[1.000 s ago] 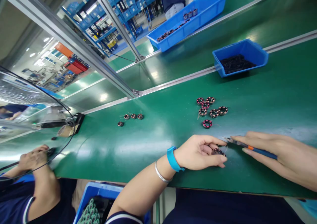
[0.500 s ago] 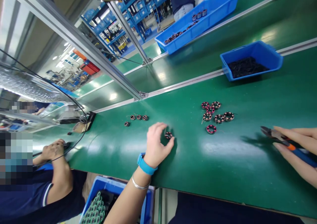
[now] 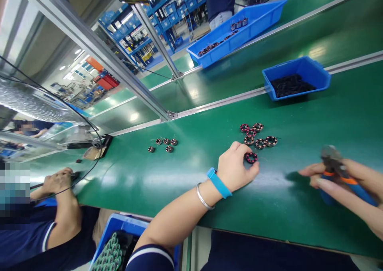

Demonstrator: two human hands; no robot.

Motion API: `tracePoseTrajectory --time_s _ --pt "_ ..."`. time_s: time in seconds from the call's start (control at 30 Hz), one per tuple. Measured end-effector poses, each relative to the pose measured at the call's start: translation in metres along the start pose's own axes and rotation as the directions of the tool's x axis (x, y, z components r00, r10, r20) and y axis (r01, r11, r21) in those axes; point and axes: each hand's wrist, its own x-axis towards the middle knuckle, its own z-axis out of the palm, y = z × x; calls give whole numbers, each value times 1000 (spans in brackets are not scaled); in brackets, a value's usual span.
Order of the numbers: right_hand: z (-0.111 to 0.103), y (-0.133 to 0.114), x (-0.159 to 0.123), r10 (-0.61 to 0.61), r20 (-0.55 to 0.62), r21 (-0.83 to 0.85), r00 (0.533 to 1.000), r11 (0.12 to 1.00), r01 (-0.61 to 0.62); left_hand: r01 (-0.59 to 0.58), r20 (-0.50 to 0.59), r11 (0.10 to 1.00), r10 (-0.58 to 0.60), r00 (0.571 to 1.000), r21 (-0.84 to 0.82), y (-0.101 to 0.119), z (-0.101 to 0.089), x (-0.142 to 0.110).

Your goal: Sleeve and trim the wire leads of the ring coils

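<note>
My left hand (image 3: 236,165) is closed around a small copper-wound stator ring (image 3: 251,157), with fingers at its left edge and the thumb along its near side. This ring has pinkish-red parts and sits at table level. Just beyond it lies a cluster of similar stator rings (image 3: 260,143), some with loose wire ends. Over to the left, another group of stators (image 3: 169,149) rests on the green table (image 3: 191,207). In my right hand (image 3: 356,206) is a pair of cutting pliers (image 3: 331,156) with blue and orange handles, its head blurred by motion.
A blue bin (image 3: 323,77) of black pieces stands at the back right. Behind the metal rail is a longer blue tray (image 3: 254,27) with stators. A co-worker's hands (image 3: 60,180) rest at the left, by a cable. Below the table edge sits a blue crate (image 3: 128,223) with green-ringed parts.
My left hand has moved right, leaving one stator with the left group and reaching the pinkish-red ring. The pliers in my right hand have turned more upright, their handles now spread.
</note>
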Motion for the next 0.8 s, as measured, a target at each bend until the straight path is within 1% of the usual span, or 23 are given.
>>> tracePoseTrajectory --time_s 0.07,0.1,0.17,0.23,0.33,0.43,0.5,0.63,0.7,0.8 --pt "3 -28 20 -43 145 86 989 996 31 70 -14 986 -73 997 -148 0 0 -5" --pt "5 -40 31 -61 194 105 979 994 41 119 -11 963 -125 992 -242 0 0 -9" --pt "13 -62 54 -106 250 133 962 988 75 220 20 886 -232 973 -409 0 0 -15" --pt "26 -79 71 -136 227 154 964 983 102 287 55 808 -303 951 -515 0 1 -20" --pt "43 -96 81 -152 144 189 978 974 123 302 81 745 -318 945 -594 0 3 -22" --pt "46 -100 83 -150 123 192 981 973 125 269 93 721 -275 957 -638 -1 4 -22" --pt "38 -96 86 -136 101 183 985 976 116 261 100 708 -261 960 -656 -2 3 -23" --pt "17 -88 93 -53 -7 148 999 988 53 283 123 687 -272 954 -670 -2 -2 -25" --pt "16 -90 91 -19 23 184 1000 983 14 269 117 690 -259 959 -672 -2 -3 -27" --pt "26 -100 84 -20 134 279 991 960 -18 198 75 721 -199 977 -664 -1 -3 -29"
